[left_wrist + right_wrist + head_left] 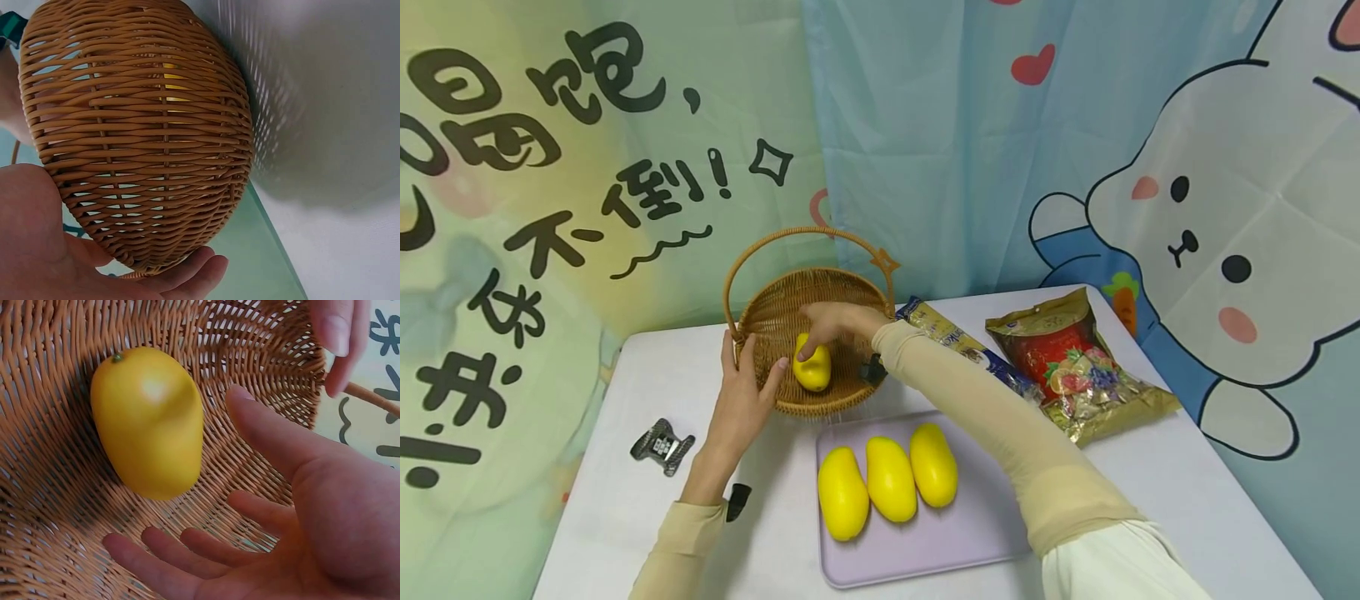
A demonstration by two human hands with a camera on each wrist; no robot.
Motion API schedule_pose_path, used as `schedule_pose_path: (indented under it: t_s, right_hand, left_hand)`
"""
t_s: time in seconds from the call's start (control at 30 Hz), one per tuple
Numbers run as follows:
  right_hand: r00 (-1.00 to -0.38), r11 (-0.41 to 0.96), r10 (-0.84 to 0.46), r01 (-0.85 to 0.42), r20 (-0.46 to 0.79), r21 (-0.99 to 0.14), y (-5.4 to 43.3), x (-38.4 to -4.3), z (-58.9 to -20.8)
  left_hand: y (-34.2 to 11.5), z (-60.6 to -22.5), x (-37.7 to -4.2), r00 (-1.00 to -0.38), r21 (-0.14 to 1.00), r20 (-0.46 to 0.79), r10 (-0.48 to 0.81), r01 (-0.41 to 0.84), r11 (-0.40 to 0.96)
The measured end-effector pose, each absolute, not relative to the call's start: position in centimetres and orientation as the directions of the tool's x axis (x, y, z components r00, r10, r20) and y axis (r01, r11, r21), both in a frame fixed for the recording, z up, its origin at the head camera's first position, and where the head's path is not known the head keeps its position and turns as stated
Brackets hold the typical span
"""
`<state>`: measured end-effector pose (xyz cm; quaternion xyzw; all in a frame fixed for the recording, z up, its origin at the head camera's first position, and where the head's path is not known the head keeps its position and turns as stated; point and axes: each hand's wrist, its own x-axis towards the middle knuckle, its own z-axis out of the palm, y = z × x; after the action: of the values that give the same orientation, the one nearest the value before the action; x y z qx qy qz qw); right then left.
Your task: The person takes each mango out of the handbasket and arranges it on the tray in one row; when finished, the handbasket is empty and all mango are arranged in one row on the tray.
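A woven wicker basket [786,296] with a hoop handle stands at the back of the table. My left hand [743,392] holds its left end, fingers around the outside and thumb over the rim; in the left wrist view the hand [37,244] cups the basket's narrow end [150,144]. Inside lies one yellow mango [150,425], resting on the weave. My right hand [842,321] reaches in over it. The right wrist view shows that hand [300,512] beside the mango, fingers spread and apart from the fruit.
In front, a lilac tray [940,554] bears three mangoes [891,479] side by side. To the right lie a long gold and blue packet [955,337] and a red and gold candy bag [1078,367]. A small black wrapped packet [662,446] is at left. A printed curtain hangs behind.
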<state>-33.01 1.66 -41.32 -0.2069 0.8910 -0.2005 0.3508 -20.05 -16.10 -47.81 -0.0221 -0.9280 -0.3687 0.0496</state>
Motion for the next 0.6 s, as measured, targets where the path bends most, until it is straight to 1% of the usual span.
schedule_pose_path:
  t_s: [0.33,0.43,0.6]
  right_hand:
    - [-0.647,0.861,-0.494,-0.272,-0.581,-0.430,0.9,-32.7,-42.3]
    - [-0.650,0.859,-0.499,-0.287,-0.573,-0.423,0.8,-32.6,-42.5]
    - [-0.648,0.832,-0.546,-0.348,-0.530,-0.432,0.6,-32.4,-43.3]
  left_hand:
    - [-16.3,-47.8,-20.3,-0.993,0.675,0.120,0.000,0.082,0.733]
    - [-16.3,-47.9,-20.3,-0.992,0.672,0.123,0.003,0.085,0.735]
    - [-16.3,-48.1,-20.2,-0.992,0.672,0.126,0.010,0.093,0.734]
